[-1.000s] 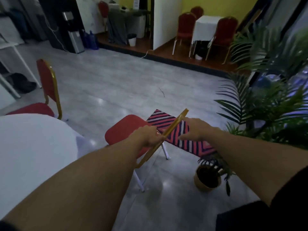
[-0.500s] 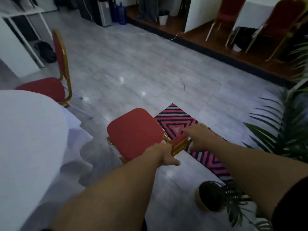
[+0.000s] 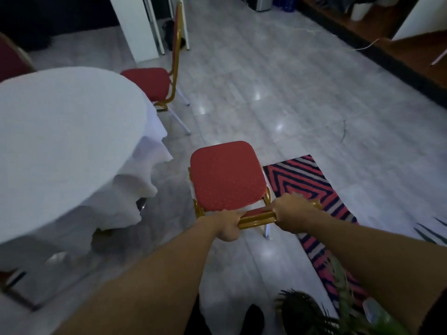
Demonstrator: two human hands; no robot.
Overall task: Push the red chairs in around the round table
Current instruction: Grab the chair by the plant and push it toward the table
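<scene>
A red chair (image 3: 223, 174) with a gold frame stands in front of me, its seat facing away, apart from the round table (image 3: 60, 131) under a white cloth at the left. My left hand (image 3: 228, 224) grips the left end of the chair's gold top rail. My right hand (image 3: 294, 211) holds the rail's right end. A second red chair (image 3: 147, 83) stands beyond the table, its seat close to the cloth's edge. The back of a third red chair (image 3: 11, 60) shows at the far left behind the table.
A striped red, white and dark rug (image 3: 312, 187) lies to the right of the held chair. A potted plant (image 3: 321, 315) stands at the bottom right by my arm. A white panel (image 3: 135, 27) rises at the back. Grey tiled floor (image 3: 278, 93) spreads ahead.
My view has swung left and down. The chair has turned with my hands on its rail, so its seat now points ahead beside the table, which fills more of the left.
</scene>
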